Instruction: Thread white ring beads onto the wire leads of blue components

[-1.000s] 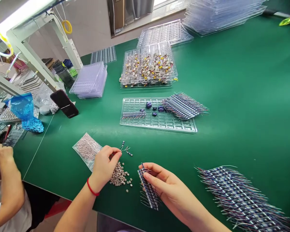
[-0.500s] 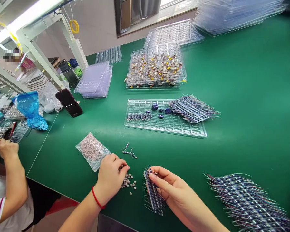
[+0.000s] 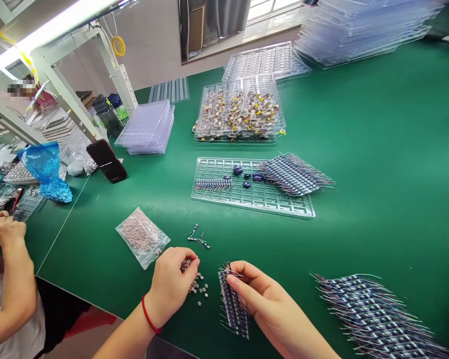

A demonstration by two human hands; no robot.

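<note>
My left hand [image 3: 174,276], a red cord round its wrist, is at a pile of small round metallic parts [image 3: 203,289]. Its thumb and fingertips are pressed together, and what they pinch is hidden. Between thumb and fingers my right hand [image 3: 260,291] grips a panel of small wired circuit boards [image 3: 234,309], thin wires sticking out along its edges. A few loose wired pieces [image 3: 198,239] lie just beyond my left hand. Left of them is a clear bag of small pinkish parts [image 3: 140,234]. At lower right rests a larger stack of wired circuit boards [image 3: 377,314].
A clear tray [image 3: 224,202] ahead carries dark blue round parts [image 3: 238,170] and more wired boards [image 3: 295,174]. Behind it stand trays of wired components [image 3: 239,112]. A phone [image 3: 107,160] leans at left, near a blue bag [image 3: 47,169]. A co-worker's hands [image 3: 7,229] are at far left.
The view has shifted slightly, so most things sit a little lower and further left. My left hand stays at the pile, and my right hand keeps its hold on the circuit-board panel.
</note>
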